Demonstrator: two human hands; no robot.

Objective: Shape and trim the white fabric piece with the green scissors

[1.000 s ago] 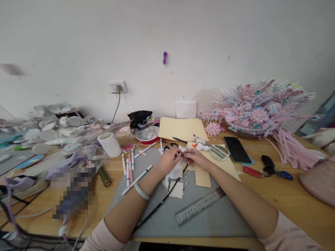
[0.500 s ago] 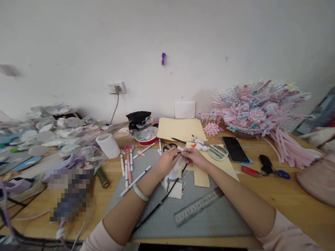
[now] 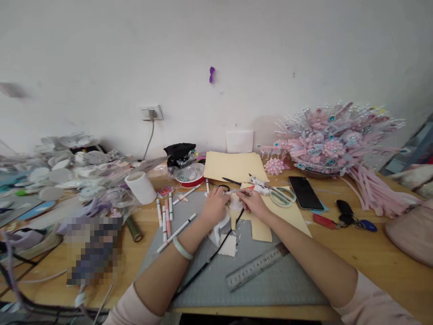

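Above the middle of the grey cutting mat (image 3: 199, 291) my two hands are close together with a small gap between them. Thin white cloth (image 3: 222, 225) hangs under my left hand (image 3: 216, 206), whose fingers are curled onto it. My right hand (image 3: 252, 202) pinches the white material where it stretches across the gap; its fingertips partly hide the spot. A black cord (image 3: 206, 264) runs up the mat to just below my right hand. Beneath lie a torn-edged cream card piece (image 3: 228, 245) and a cut cream strip (image 3: 261, 231).
A steel ruler (image 3: 255, 267) lies in front. Several markers (image 3: 176, 233) and a white roll (image 3: 141, 188) are on the left. Scissors (image 3: 282, 197), a phone (image 3: 305, 193) and keys (image 3: 345, 213) lie right, below a pink beaded headdress (image 3: 331, 144). Cream card sheets (image 3: 235, 167) lie behind.
My hands have drawn apart slightly, from touching fingertips to a small gap with white material across it. My left fingers have turned down more over the cloth.
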